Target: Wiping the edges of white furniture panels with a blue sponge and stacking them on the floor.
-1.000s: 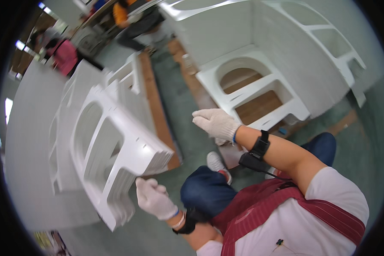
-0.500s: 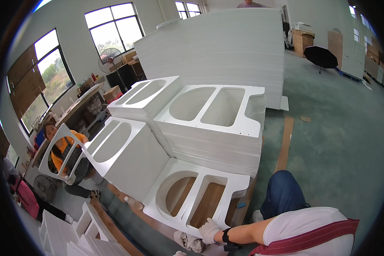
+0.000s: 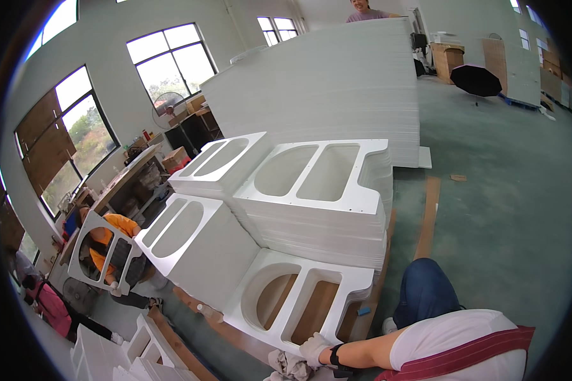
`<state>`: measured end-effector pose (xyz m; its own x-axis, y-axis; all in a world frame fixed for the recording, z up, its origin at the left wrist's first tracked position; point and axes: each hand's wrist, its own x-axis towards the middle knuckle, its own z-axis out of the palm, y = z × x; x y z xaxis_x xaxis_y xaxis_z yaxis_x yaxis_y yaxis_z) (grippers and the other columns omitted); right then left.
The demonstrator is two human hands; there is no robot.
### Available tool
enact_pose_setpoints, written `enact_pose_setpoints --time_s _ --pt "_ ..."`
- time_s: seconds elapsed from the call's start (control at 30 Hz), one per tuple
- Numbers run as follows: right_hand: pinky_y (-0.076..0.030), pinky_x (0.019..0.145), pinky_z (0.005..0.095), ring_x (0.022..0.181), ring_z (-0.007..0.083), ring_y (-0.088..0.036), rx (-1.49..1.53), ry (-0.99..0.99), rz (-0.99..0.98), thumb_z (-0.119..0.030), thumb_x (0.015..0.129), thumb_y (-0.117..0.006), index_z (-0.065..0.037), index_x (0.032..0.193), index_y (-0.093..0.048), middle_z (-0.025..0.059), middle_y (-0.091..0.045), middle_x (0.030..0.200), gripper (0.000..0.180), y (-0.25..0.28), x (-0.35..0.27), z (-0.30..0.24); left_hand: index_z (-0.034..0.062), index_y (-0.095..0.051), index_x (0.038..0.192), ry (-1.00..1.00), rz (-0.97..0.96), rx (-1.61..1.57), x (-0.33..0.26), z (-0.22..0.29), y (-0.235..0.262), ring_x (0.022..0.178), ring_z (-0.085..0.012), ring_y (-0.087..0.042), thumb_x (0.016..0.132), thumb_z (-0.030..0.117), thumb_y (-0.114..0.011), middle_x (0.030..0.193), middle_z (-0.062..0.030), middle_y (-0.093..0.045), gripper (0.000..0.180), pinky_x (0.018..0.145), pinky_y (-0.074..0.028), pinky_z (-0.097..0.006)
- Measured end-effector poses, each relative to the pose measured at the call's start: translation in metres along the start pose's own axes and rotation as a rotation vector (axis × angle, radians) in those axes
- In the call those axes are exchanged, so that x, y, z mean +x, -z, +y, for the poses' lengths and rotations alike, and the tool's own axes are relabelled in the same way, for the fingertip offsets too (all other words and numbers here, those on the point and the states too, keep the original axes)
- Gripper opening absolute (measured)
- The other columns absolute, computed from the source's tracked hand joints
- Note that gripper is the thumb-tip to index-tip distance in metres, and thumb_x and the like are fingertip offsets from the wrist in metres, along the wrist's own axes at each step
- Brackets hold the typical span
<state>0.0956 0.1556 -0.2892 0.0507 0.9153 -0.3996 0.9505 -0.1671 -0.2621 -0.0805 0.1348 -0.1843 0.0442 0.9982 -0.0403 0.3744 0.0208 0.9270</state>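
Observation:
My right hand, in a white glove with a dark band at the wrist, grips the near edge of a white panel. That panel tops a low stack and has one round and one rectangular cutout, with a notch at its right end. A crumpled grey cloth lies right beside my glove. My left hand cannot be made out. Behind the low stack rises a taller stack of like panels, with another stack to its left.
A co-worker in orange holds a cut-out panel at the left. Another person is behind a large pile of white sheets. More white pieces lie at lower left. A blue object sits near the notch.
My view has tilted, so the stacks sit slightly lower in the picture. My right hand stays at the panel's near edge. The co-worker's panel and head have shifted; the far person shows more.

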Motion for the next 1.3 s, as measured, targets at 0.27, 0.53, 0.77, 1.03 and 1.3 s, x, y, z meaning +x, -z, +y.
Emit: enact_pose_setpoints --time_s 0.27,0.53,0.77,1.03,1.3 --pt "-0.041 0.084 0.04 0.097 0.0255 -0.071 0.093 -0.065 0.005 -0.023 0.085 -0.063 -0.012 0.103 -0.076 0.0105 -0.076 0.103 0.025 -0.003 -0.002 -0.005 0.0034 -0.066 0.081 0.1 -0.023 -0.057 0.014 -0.042 0.004 0.058 -0.0134 -0.057 0.099 0.027 -0.061 0.065 -0.0047 -0.065 0.03 0.055 -0.047 -0.031" --pt "-0.05 0.083 0.0467 0.095 0.0359 -0.071 0.38 -0.081 0.112 -0.031 0.083 -0.061 -0.004 0.113 -0.065 0.0206 -0.073 0.103 0.041 0.007 -0.011 -0.001 0.0028 -0.07 0.092 -0.006 -0.083 0.107 0.016 -0.018 0.004 0.072 -0.0179 -0.063 0.097 0.026 -0.062 0.078 -0.0079 -0.069 0.025 0.068 -0.051 -0.033" --pt "-0.053 0.085 0.0472 0.099 0.0409 -0.069 0.502 -0.005 0.15 -0.037 0.085 -0.062 -0.003 0.116 -0.061 0.0231 -0.071 0.105 0.046 0.083 -0.069 -0.005 0.0044 -0.065 0.113 -0.082 -0.222 0.273 0.033 -0.029 -0.009 0.094 -0.0239 -0.064 0.098 0.029 -0.057 0.109 -0.0139 -0.068 0.029 0.082 -0.051 -0.037" --pt "-0.056 0.07 0.0477 0.078 0.0396 -0.071 0.5 0.213 0.315 -0.034 0.079 -0.068 -0.011 0.122 -0.066 0.0228 -0.072 0.088 0.049 0.096 -0.165 -0.014 -0.0001 -0.056 0.122 0.084 -0.336 -0.77 0.0 0.059 -0.035 0.105 -0.0278 -0.06 0.105 0.036 -0.046 0.115 -0.015 -0.062 0.041 0.092 -0.05 -0.044" --pt "-0.054 0.071 0.0471 0.081 0.0383 -0.068 0.422 0.475 0.505 -0.039 0.084 -0.065 -0.011 0.12 -0.062 0.0202 -0.069 0.093 0.045 0.098 -0.217 -0.022 0.0039 -0.057 0.111 0.0 -0.093 -0.552 -0.037 0.14 -0.011 0.072 -0.0184 -0.06 0.105 0.043 -0.05 0.089 -0.0074 -0.06 0.04 0.064 -0.052 -0.032"
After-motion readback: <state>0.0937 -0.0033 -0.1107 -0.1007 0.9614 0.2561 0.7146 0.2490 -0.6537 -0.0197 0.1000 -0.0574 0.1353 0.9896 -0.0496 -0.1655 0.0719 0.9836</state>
